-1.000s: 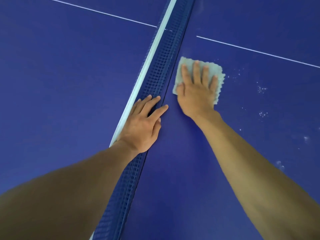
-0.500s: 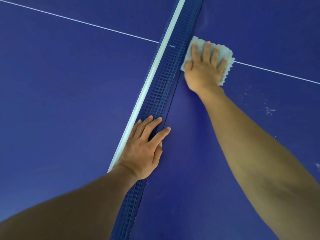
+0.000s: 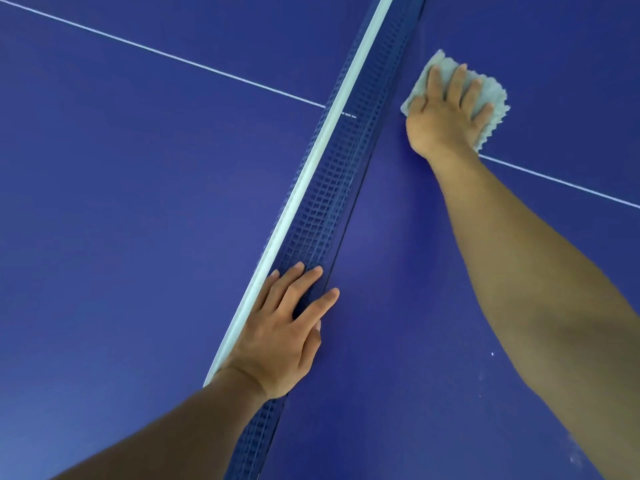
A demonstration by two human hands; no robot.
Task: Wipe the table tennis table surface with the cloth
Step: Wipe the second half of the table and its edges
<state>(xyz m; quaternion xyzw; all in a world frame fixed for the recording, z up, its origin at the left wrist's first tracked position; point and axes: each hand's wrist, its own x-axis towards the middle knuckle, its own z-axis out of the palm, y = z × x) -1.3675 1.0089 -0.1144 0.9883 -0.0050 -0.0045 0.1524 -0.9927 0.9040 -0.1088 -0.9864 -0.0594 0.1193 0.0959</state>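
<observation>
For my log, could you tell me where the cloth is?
Upper right of the head view: the cloth lies under the right hand, just right of the net.

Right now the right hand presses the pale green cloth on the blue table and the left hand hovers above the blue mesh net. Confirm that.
Wrong on the left hand: the head view shows it resting on the blue mesh net. The right hand presses the pale green cloth on the blue table.
</observation>
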